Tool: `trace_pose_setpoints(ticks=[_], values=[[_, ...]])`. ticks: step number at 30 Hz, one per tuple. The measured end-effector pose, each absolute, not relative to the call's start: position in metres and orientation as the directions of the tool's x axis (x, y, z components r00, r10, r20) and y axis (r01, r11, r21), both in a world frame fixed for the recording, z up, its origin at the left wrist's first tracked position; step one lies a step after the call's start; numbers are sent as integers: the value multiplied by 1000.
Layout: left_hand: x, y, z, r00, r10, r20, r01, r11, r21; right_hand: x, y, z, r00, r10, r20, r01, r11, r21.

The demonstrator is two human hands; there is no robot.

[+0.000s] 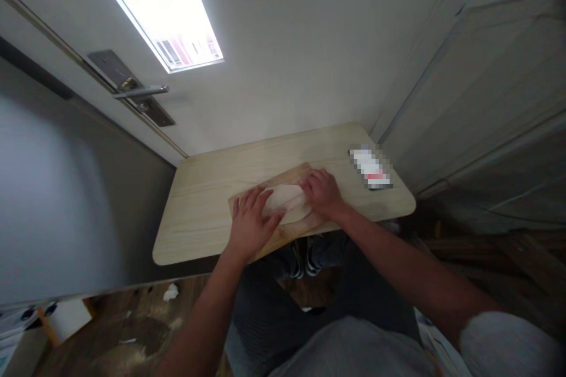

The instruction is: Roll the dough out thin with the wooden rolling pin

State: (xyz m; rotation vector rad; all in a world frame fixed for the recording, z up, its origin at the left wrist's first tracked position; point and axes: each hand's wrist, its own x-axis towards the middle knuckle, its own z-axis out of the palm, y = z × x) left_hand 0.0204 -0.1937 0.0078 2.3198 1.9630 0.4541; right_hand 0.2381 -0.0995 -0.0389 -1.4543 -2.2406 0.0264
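A flat, pale, rounded piece that looks like dough [288, 201] lies on a thin brown wooden board [289, 177] at the front of a small table. My left hand [253, 221] rests over the piece's left end, fingers spread and thumb apart. At the right end, my right hand [323, 191] has its fingers bent and closed over the edge of the pale piece. Parts of the piece and of the board are hidden under both hands.
The light wooden table [207, 188] stands against a white door with a metal handle [141, 92]. A phone [370, 168], its screen blurred out, lies on the table's right side. Crumpled white paper [170, 292] is on the floor at left. A wall stands at right.
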Motion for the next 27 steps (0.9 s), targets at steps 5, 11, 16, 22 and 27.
trace_pose_setpoints(ticks=[5, 11, 16, 22, 27], values=[[49, -188, -3, -37, 976, 213, 990, 6, 144, 234, -105, -33, -269, 890, 369, 891, 375, -255], [59, -186, 4, -113, 971, 212, 991, 96, 92, 223, -113, -36, -283, 882, 377, 866, 404, -294], [64, -194, 10, -72, 973, 217, 990, 43, 134, 222, -118, -42, -277, 895, 351, 875, 385, -291], [61, -201, 6, -49, 974, 223, 988, 15, 154, 221, -121, -38, -217, 932, 291, 907, 303, -294], [53, -191, -3, -50, 982, 183, 991, 25, 135, 216, -116, -33, -244, 926, 287, 914, 319, -252]])
